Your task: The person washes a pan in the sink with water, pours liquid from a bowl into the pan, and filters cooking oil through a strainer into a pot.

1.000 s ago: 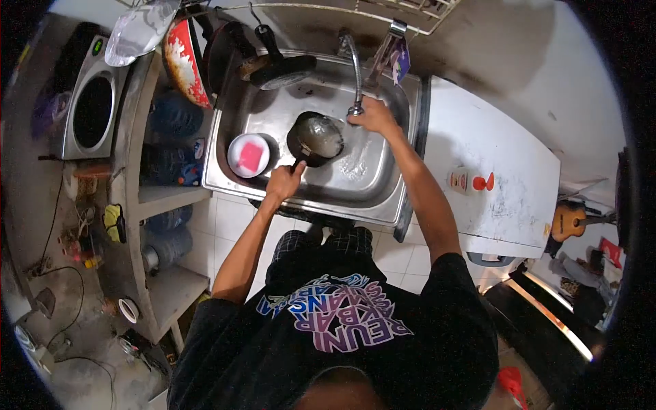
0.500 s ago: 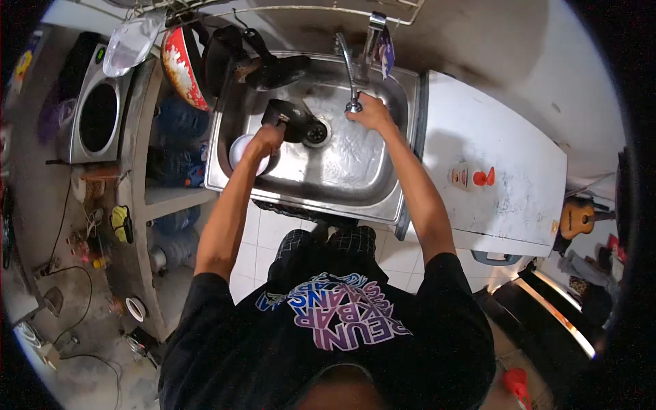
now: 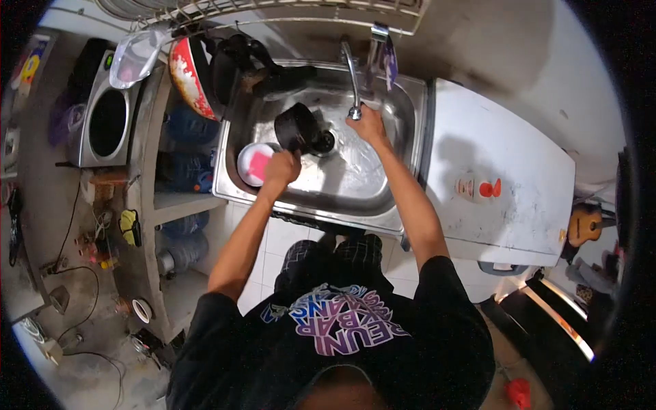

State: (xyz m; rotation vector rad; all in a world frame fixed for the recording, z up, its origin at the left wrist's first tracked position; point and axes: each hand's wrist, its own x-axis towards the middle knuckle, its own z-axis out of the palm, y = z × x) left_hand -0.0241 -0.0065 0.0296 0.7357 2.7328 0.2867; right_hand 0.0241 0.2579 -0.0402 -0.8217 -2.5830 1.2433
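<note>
My left hand (image 3: pixel 282 167) is closed round the handle of a small black pot (image 3: pixel 296 127), which is tilted on its side over the steel sink (image 3: pixel 355 171). Just left of that hand, a white bowl (image 3: pixel 244 164) holds a pink sponge (image 3: pixel 259 165), partly hidden by the fingers. My right hand (image 3: pixel 367 124) grips the end of the flexible faucet (image 3: pixel 352 75). The round drain (image 3: pixel 326 142) shows beside the pot.
Dark pans (image 3: pixel 287 78) hang over the sink's back left, near a red and white pan (image 3: pixel 191 76). On the white surface (image 3: pixel 506 137) at right lies a bottle with a red cap (image 3: pixel 486 189). A wire rack (image 3: pixel 328 9) is above.
The pot first moved left from the sink's middle and tipped, uncovering the drain; my left hand then shifted slightly right and lower. My right hand stays on the faucet.
</note>
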